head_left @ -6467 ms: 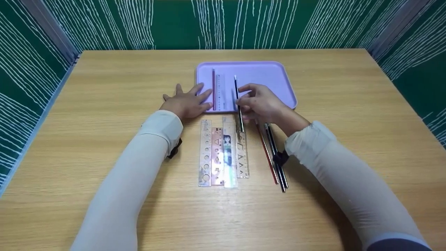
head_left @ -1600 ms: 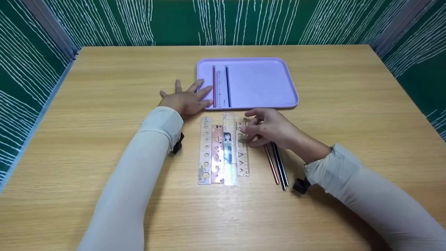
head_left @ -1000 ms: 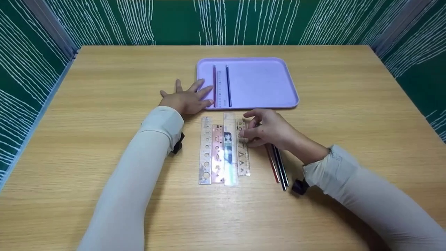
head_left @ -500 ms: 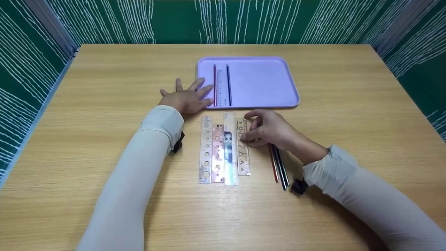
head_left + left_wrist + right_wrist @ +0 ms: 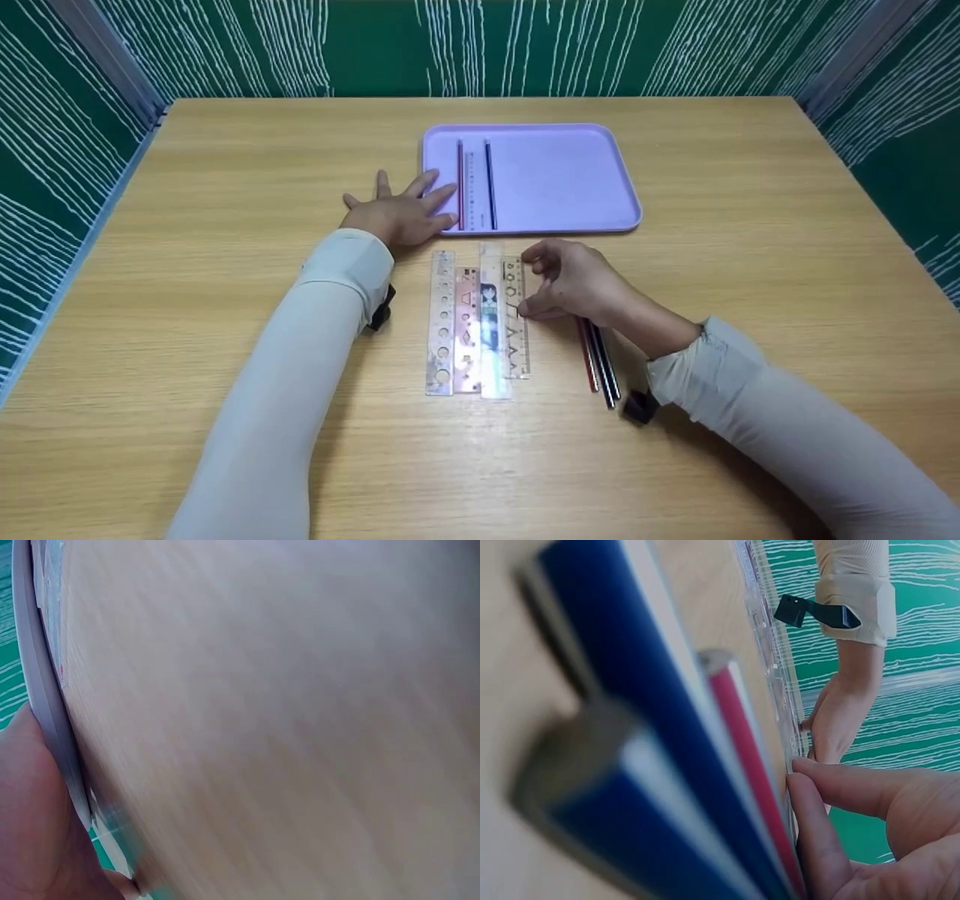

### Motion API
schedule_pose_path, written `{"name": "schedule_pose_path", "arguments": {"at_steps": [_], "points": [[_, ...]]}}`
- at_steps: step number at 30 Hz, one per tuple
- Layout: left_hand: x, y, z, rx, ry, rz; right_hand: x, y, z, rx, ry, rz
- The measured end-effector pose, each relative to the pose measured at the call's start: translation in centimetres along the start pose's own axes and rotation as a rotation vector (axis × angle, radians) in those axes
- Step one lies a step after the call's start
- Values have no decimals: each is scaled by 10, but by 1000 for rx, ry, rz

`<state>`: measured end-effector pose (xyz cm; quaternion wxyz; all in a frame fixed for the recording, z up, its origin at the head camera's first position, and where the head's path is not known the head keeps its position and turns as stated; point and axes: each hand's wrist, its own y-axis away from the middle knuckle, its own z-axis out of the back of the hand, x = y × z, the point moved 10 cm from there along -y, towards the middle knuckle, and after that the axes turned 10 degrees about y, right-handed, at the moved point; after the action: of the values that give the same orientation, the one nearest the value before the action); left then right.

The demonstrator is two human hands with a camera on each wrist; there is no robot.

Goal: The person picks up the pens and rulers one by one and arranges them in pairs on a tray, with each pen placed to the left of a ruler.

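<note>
We see the table (image 5: 150, 322) as smooth wood grain with a soft sheen, and the tray (image 5: 562, 176) as smooth plastic. The rulers (image 5: 491, 367) look like clear, glossy plastic; the pencils (image 5: 604, 367) wear a shiny, smooth coating. The sleeves (image 5: 259, 390) we take for matt cloth, creased at the cuffs.

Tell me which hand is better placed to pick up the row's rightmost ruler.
Probably the right hand: its fingertips are at the right edge of the rightmost ruler. The left hand is spread over the left edge of the purple tray, farther off, with the row's other rulers lying between.
</note>
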<state>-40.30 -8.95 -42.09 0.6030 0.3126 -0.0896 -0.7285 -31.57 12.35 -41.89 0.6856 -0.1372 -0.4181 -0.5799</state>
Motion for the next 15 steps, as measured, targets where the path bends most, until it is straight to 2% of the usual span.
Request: {"name": "schedule_pose_path", "arguments": {"at_steps": [9,15], "points": [[0,2,1,-12,-5,-16,7,1,2,-32,151,55],[0,2,1,-13,1,-16,8,0,2,-19,184,64]]}}
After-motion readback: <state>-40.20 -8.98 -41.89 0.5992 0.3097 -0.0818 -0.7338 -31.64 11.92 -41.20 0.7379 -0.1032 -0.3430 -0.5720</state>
